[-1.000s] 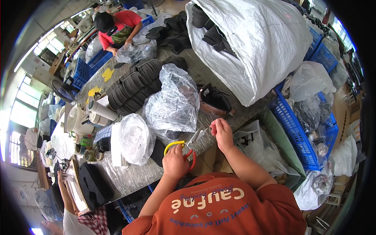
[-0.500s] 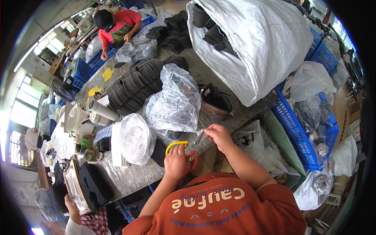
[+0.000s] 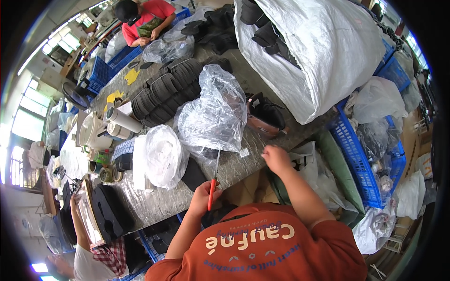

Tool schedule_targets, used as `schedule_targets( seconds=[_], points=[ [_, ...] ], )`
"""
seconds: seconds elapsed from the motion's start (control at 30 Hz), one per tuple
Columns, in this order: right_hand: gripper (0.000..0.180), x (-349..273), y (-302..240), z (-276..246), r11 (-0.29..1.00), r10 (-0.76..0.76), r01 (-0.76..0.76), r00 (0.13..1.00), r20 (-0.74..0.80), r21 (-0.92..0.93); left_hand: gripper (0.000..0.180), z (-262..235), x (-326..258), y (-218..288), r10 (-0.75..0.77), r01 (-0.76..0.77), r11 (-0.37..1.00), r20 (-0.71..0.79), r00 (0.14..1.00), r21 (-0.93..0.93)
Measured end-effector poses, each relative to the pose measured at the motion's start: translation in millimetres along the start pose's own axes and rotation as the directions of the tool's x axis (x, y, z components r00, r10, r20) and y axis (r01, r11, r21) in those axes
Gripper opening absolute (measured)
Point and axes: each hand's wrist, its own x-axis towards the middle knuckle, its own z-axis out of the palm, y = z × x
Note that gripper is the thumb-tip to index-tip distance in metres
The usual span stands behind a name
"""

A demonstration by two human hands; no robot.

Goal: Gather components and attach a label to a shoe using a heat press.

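My left hand [image 3: 200,198] is closed around a pair of scissors with a red handle [image 3: 212,194]. Their blades [image 3: 218,162] point away from me, toward a clear plastic bag [image 3: 213,117] on the table. Over the table's near edge, my right hand [image 3: 277,159] has its fingers drawn together; I cannot make out anything between them. A small white tag [image 3: 244,152] lies on the table between the hands, beside the plastic bag. Beyond my right hand stands a brown and black shoe [image 3: 265,116], partly overlapped by the plastic.
Stacked black shoe pieces [image 3: 164,89] lie behind the bag. A large white sack [image 3: 323,51] spreads across the far right. Blue crates [image 3: 358,164] stand to the right. A white cup [image 3: 123,119] is at left. Co-workers sit at the far left [image 3: 145,23] and near left [image 3: 101,255].
My right hand has let go of a small pale piece and moved right. The scissors have turned so their blades point away from me. The co-worker at far left has brought both hands together.
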Motion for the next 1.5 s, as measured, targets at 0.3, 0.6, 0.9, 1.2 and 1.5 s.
schedule_targets(
  seconds=[0.3,0.6,0.9,1.2,1.5],
  points=[
    [0.023,42.9,-35.0,50.1,0.995,-0.005,0.017,0.993,0.116,-0.102,0.031,3.3,-12.6,-6.1,-0.032,0.04,0.987,0.053,0.998,-0.158],
    [0.026,28.3,-22.3,44.9,0.86,0.109,-0.169,0.983,0.151,0.481,0.025,4.6,-16.3,3.0,-0.041,0.031,0.987,0.058,0.998,0.155],
    [0.027,-12.5,-51.1,-34.9,0.336,0.089,-0.234,0.972,0.216,0.912,0.017,23.9,0.6,5.4,0.211,-0.282,0.871,0.213,0.954,0.401],
    [0.016,-23.3,-53.6,-60.3,0.207,0.067,-0.19,0.981,0.179,0.96,0.019,59.7,11.3,45.7,0.309,-0.374,0.801,0.212,0.927,0.468],
    [0.022,-35.9,-74.8,-94.8,0.787,-0.187,-0.069,0.92,0.344,0.613,0.029,74.9,32.5,88.9,0.41,-0.415,0.904,0.065,0.91,0.105]
  ],
)
